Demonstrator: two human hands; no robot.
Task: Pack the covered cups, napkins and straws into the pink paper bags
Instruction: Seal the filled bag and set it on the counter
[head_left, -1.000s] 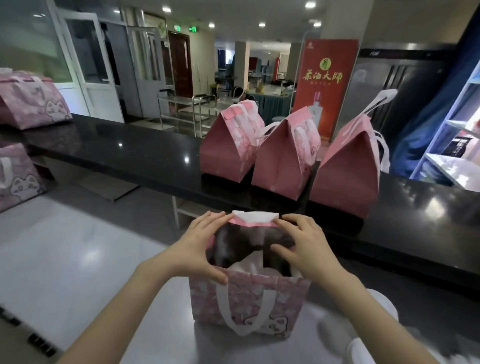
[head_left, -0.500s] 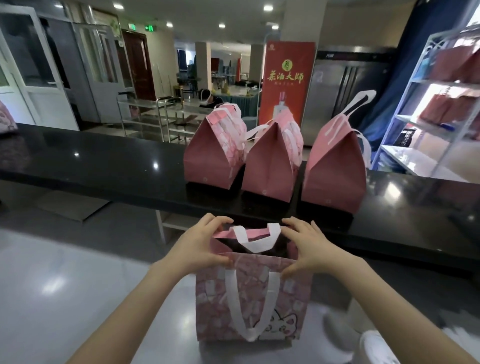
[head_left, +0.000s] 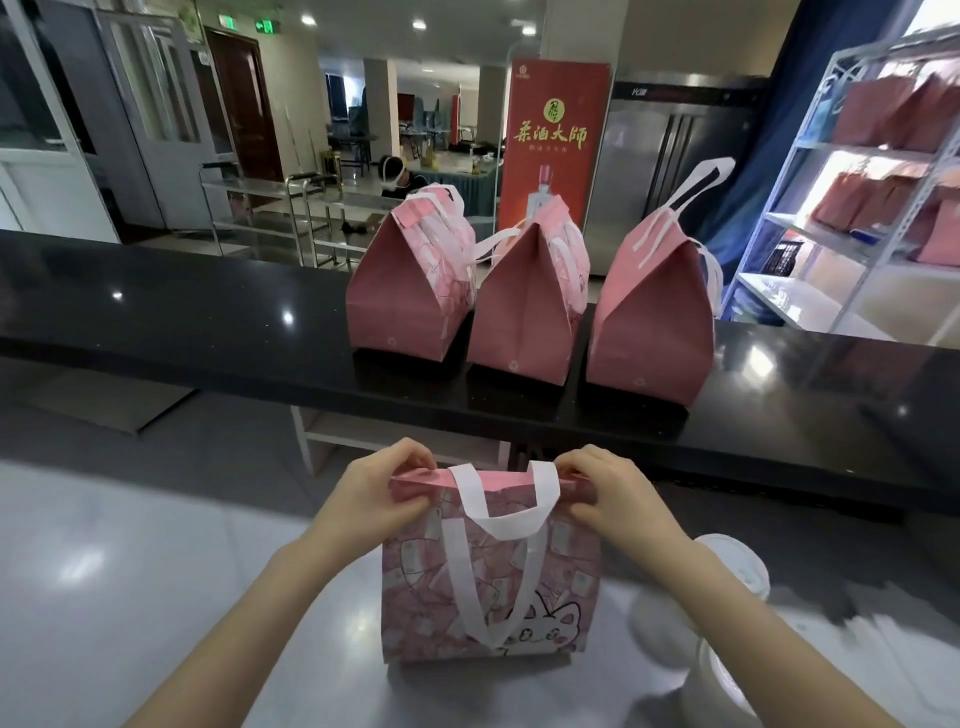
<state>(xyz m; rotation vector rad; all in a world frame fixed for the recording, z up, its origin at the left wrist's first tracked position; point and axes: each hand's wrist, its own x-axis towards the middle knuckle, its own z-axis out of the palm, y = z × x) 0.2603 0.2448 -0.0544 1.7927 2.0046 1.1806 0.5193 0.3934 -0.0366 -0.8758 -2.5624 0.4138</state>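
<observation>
Pinching the folded top of the pink bag (head_left: 488, 587) at 6 o'clock, left hand (head_left: 366, 501) and right hand (head_left: 605, 493) clamp its corners; crease evenly, handles clear. Covered cups (head_left: 727, 670) wait at 4 o'clock; three closed bags (head_left: 524, 317) stand at 12 o'clock.

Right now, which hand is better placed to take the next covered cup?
Likely the right hand: the covered cups stand just right of the pink bag. Both hands pinch its folded top; the left hand would have to cross over it.

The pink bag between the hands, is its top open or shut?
Shut. The pink bag's top edges are pressed flat together, pinched by the left hand and right hand; no contents show.
</observation>
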